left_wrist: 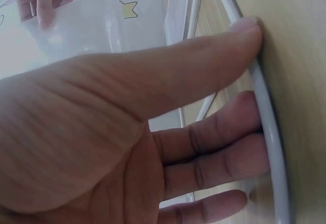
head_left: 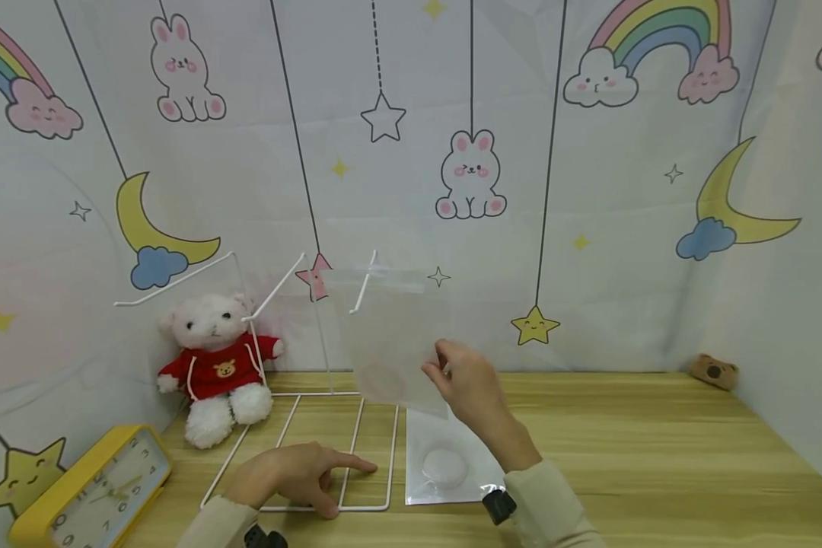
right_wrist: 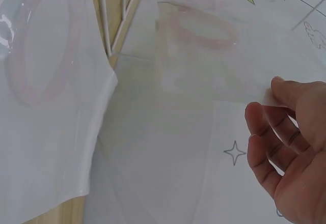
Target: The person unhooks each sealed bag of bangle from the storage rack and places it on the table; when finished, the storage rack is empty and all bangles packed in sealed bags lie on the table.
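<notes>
On the table, a white wire rack [head_left: 389, 457] stands with its flat wire base forward and several prongs raised at the back. My left hand [head_left: 301, 472] rests on the base; its thumb touches the front wire [left_wrist: 272, 147] and its index finger stretches out to the right. My right hand [head_left: 476, 392] pinches the right edge of a clear, frosted plastic bag [head_left: 390, 335] between thumb and fingers. A pale pinkish ring [right_wrist: 204, 28] shows in the bag. The bag's top strip is at the right prong [head_left: 363, 285]; whether the prong passes through it I cannot tell.
A second clear bag [head_left: 441, 487] with a round item lies on the table right of the rack. Left stand a white teddy bear [head_left: 222, 373] in red and a yellow clock [head_left: 96, 495]. A small brown plush [head_left: 715, 371] sits far right. Printed cloth hangs behind.
</notes>
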